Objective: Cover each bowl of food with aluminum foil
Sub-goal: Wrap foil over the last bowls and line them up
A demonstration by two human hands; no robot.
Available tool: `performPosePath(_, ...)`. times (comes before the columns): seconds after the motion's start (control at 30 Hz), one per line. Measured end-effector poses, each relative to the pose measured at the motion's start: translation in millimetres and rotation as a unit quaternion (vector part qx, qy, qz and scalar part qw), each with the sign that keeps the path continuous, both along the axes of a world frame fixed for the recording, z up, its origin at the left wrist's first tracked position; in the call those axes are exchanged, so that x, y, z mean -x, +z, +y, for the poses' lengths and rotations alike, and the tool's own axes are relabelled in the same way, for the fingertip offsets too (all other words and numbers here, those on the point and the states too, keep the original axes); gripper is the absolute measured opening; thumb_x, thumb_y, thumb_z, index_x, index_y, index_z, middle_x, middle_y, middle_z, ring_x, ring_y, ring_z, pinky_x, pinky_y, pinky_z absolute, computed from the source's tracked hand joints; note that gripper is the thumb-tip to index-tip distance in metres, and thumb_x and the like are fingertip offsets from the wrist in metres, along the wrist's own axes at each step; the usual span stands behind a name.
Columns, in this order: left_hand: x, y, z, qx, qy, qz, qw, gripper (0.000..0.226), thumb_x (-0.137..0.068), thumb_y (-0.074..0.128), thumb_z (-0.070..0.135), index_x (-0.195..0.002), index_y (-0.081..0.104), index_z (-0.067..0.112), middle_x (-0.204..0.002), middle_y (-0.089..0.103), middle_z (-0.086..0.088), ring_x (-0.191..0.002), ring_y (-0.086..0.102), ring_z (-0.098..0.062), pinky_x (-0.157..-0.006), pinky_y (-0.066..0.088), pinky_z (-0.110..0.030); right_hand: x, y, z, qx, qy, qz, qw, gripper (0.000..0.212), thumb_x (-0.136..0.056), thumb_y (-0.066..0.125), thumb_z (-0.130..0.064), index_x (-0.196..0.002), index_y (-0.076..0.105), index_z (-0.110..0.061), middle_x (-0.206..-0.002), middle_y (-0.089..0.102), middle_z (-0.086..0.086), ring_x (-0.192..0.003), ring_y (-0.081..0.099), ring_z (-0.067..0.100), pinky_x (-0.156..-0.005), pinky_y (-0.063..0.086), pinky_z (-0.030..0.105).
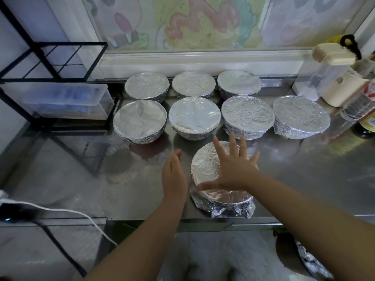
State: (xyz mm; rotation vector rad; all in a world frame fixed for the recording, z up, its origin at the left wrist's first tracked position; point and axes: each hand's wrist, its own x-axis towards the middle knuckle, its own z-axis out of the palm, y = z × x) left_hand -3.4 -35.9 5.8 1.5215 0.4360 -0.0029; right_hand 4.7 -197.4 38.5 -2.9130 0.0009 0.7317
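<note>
A foil-covered bowl (205, 165) stands near the front edge of the steel counter (304, 179). My right hand (233, 169) lies flat on its foil top with fingers spread, holding nothing. My left hand (174, 175) hovers edge-on just left of that bowl, fingers together and straight, apart from the foil. Behind stand several more foil-covered bowls in two rows, such as the middle one (194, 116) and the far right one (301, 116). Foil at the near bowl's lower rim is crumpled and loose.
A black wire rack (50, 63) with a clear plastic tub (65, 100) stands at the left. Bottles and a cream container (343, 92) crowd the right back corner. A white cable (67, 211) runs across the lower left. Something foil-wrapped (310, 260) lies below the counter at the right.
</note>
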Motion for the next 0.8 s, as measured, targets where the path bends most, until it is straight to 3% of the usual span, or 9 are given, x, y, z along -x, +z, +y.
performPosePath(0.1,27,-5,5,0.011,-0.031,0.023,0.999,0.035,-0.106,0.038,0.022,-0.130,0.063,0.021,-0.125,0.065,0.008,-0.119,0.057,-0.005,-0.099,0.043,-0.021,-8,1,-2,-0.001,0.036,0.038,0.999,0.157,-0.038,0.055,-0.104,-0.149,-0.035,-0.042,-0.154,-0.047,0.008,-0.140,-0.042,0.045,-0.106,-0.003,0.086)
performPosePath(0.2,36,-6,-1,0.041,-0.094,0.034,0.994,0.036,-0.103,0.039,0.008,-0.125,0.065,0.022,-0.116,0.070,0.006,-0.106,0.065,-0.004,-0.082,0.051,-0.013,-14,-2,-4,0.008,0.040,0.072,0.997,0.161,-0.027,0.051,-0.108,-0.150,-0.032,-0.044,-0.156,-0.046,0.006,-0.143,-0.038,0.045,-0.105,-0.002,0.086)
performPosePath(0.33,36,-6,-1,0.038,-0.136,0.039,0.989,0.036,-0.105,0.037,0.007,-0.120,0.064,0.027,-0.110,0.072,0.008,-0.098,0.068,0.002,-0.079,0.052,-0.013,-16,-2,-2,0.009,0.034,0.082,0.996,0.163,-0.021,0.048,-0.109,-0.149,-0.032,-0.047,-0.157,-0.045,0.004,-0.145,-0.035,0.045,-0.106,-0.001,0.085)
performPosePath(0.37,35,-7,1,0.043,-0.148,0.050,0.987,0.034,-0.105,0.038,0.011,-0.119,0.065,0.027,-0.110,0.072,0.005,-0.102,0.068,-0.003,-0.085,0.053,-0.016,-15,-2,-2,0.009,0.032,0.080,0.996,0.163,-0.022,0.049,-0.108,-0.150,-0.032,-0.047,-0.157,-0.045,0.004,-0.145,-0.035,0.045,-0.107,-0.001,0.085)
performPosePath(0.43,32,-16,8,0.046,-0.179,0.088,0.979,0.028,-0.103,0.045,0.025,-0.118,0.068,0.032,-0.113,0.073,-0.005,-0.112,0.067,-0.021,-0.101,0.052,-0.036,-15,-1,-1,0.008,0.027,0.077,0.997,0.159,-0.029,0.055,-0.106,-0.150,-0.030,-0.048,-0.158,-0.044,0.004,-0.146,-0.034,0.044,-0.107,-0.001,0.085)
performPosePath(0.53,32,-27,25,0.099,-0.211,0.166,0.958,0.038,-0.098,0.057,0.039,-0.135,0.055,0.034,-0.122,0.070,-0.001,-0.112,0.068,-0.021,-0.105,0.048,-0.045,-14,-1,-1,0.005,0.024,0.070,0.997,0.157,-0.034,0.060,-0.103,-0.151,-0.028,-0.048,-0.159,-0.042,0.004,-0.147,-0.033,0.043,-0.108,-0.001,0.084)
performPosePath(0.67,44,-32,48,0.148,-0.243,0.169,0.944,0.055,-0.094,0.060,0.003,-0.135,0.042,0.035,-0.121,0.070,-0.012,-0.113,0.067,-0.027,-0.105,0.048,-0.045,-14,-1,-2,0.006,0.026,0.072,0.997,0.158,-0.029,0.055,-0.104,-0.151,-0.029,-0.048,-0.159,-0.043,0.004,-0.147,-0.033,0.044,-0.107,-0.002,0.085)
performPosePath(0.73,50,-29,53,0.129,-0.269,0.154,0.942,0.059,-0.091,0.061,-0.004,-0.133,0.042,0.033,-0.120,0.068,-0.014,-0.112,0.065,-0.027,-0.098,0.051,-0.038,-14,-1,-2,0.006,0.025,0.069,0.997,0.156,-0.033,0.057,-0.103,-0.151,-0.029,-0.047,-0.159,-0.042,0.004,-0.147,-0.032,0.043,-0.107,-0.002,0.085)
performPosePath(0.8,51,-29,54,0.133,-0.291,0.150,0.935,0.056,-0.090,0.063,-0.006,-0.131,0.046,0.029,-0.122,0.068,-0.013,-0.115,0.064,-0.031,-0.101,0.049,-0.042,-14,0,-2,0.004,0.024,0.070,0.997,0.156,-0.034,0.058,-0.103,-0.152,-0.029,-0.047,-0.159,-0.042,0.004,-0.147,-0.032,0.043,-0.108,-0.002,0.084)
